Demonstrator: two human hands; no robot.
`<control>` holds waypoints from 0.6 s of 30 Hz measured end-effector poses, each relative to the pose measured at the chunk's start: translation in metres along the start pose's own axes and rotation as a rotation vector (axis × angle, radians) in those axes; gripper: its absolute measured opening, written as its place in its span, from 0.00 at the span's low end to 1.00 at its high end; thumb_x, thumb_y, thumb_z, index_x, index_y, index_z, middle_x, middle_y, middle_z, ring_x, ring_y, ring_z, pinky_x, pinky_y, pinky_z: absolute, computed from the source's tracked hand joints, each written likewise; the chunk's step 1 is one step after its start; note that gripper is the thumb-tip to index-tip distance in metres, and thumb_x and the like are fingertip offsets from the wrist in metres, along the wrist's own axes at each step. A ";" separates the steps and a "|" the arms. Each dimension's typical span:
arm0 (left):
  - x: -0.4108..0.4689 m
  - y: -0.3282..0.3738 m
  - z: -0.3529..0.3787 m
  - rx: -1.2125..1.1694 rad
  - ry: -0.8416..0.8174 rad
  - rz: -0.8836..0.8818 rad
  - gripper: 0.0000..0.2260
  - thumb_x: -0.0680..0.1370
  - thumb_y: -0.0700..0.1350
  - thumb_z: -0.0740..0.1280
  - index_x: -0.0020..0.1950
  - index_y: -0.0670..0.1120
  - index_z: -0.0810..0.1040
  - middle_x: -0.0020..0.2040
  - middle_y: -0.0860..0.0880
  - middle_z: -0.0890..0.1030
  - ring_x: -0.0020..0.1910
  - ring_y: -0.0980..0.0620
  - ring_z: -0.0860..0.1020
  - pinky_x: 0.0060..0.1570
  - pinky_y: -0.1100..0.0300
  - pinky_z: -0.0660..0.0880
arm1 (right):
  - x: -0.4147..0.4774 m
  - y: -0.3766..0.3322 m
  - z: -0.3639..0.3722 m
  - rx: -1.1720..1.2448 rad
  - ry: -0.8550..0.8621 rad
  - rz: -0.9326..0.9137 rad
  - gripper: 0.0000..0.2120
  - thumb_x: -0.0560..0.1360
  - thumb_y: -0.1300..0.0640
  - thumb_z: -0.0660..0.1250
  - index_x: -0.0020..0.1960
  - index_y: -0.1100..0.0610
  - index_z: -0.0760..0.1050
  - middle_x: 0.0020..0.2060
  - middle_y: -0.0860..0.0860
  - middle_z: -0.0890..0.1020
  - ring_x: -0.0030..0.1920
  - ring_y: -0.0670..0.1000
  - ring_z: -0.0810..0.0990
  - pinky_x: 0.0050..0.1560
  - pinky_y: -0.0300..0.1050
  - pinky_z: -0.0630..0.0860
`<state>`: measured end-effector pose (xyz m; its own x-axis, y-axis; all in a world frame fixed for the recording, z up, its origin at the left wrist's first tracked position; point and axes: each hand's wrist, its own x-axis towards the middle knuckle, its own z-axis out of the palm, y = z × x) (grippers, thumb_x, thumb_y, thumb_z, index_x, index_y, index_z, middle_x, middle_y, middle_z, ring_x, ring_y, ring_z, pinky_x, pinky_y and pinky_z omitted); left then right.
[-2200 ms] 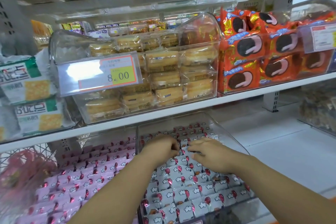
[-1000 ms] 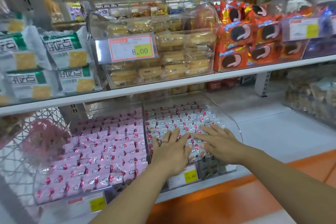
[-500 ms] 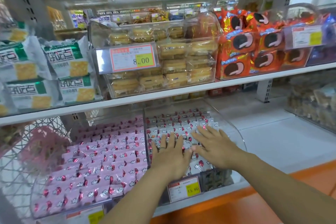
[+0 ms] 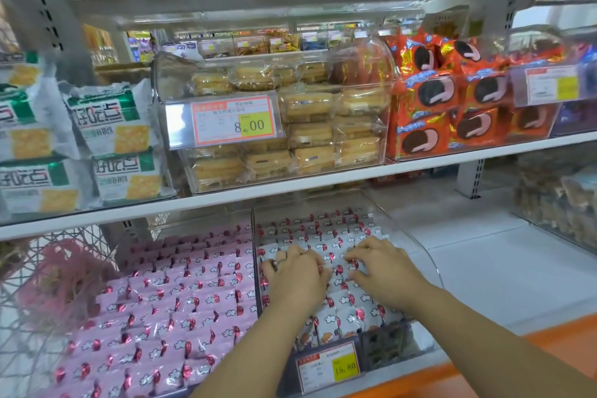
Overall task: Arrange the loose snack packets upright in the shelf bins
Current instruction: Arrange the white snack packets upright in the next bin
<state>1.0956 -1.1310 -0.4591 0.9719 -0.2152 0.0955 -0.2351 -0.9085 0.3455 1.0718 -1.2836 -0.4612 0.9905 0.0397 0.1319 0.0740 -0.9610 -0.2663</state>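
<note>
white packets (image 4: 347, 302): red hearts, cloud print. pink packets (image 4: 168, 317) same motif. orange wrappers (image 4: 423, 136) (dark cookie picture). green-white bags (image 4: 113, 119). price tag (image 4: 234, 121) red-yellow.

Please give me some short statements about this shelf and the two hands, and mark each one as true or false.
1. The left hand and the right hand are both on the white packets. True.
2. The pink packets lie to the right of the hands. False: they fill the bin to the left of the hands.
3. The price tag on the cake bin reads 8.00. True.
4. The orange packets stand on the same shelf as the white packets. False: they are on the upper shelf, to the right of the cake bin.
</note>
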 end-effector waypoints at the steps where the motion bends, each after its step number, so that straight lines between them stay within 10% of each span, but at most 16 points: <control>1: 0.003 0.001 0.000 -0.043 -0.006 0.005 0.06 0.80 0.53 0.61 0.52 0.57 0.77 0.57 0.54 0.72 0.60 0.51 0.70 0.68 0.47 0.55 | 0.002 0.000 -0.001 0.003 0.011 0.012 0.16 0.78 0.46 0.61 0.65 0.44 0.72 0.65 0.46 0.70 0.66 0.49 0.66 0.67 0.49 0.60; 5: 0.006 0.002 0.004 -0.133 0.010 0.039 0.10 0.79 0.44 0.60 0.40 0.56 0.73 0.50 0.56 0.79 0.55 0.52 0.74 0.67 0.48 0.57 | 0.006 -0.003 -0.003 0.031 0.057 0.007 0.03 0.77 0.48 0.63 0.47 0.43 0.75 0.53 0.44 0.77 0.58 0.49 0.71 0.60 0.49 0.63; 11: 0.004 0.000 0.007 -0.143 -0.032 0.019 0.09 0.82 0.44 0.56 0.46 0.55 0.71 0.47 0.55 0.80 0.52 0.52 0.75 0.70 0.46 0.55 | 0.007 -0.001 -0.005 0.126 0.074 0.024 0.10 0.76 0.54 0.64 0.36 0.46 0.71 0.33 0.42 0.75 0.38 0.43 0.74 0.42 0.41 0.74; 18: -0.022 0.000 -0.015 0.043 -0.128 0.193 0.20 0.83 0.56 0.49 0.76 0.57 0.59 0.77 0.54 0.57 0.76 0.50 0.52 0.73 0.41 0.41 | -0.006 0.004 -0.020 0.127 0.008 -0.060 0.17 0.81 0.47 0.56 0.67 0.47 0.71 0.65 0.46 0.73 0.65 0.50 0.68 0.65 0.48 0.66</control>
<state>1.0739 -1.1213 -0.4472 0.9035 -0.4270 0.0361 -0.4182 -0.8601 0.2921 1.0642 -1.2926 -0.4442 0.9829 0.0934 0.1587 0.1476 -0.9146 -0.3763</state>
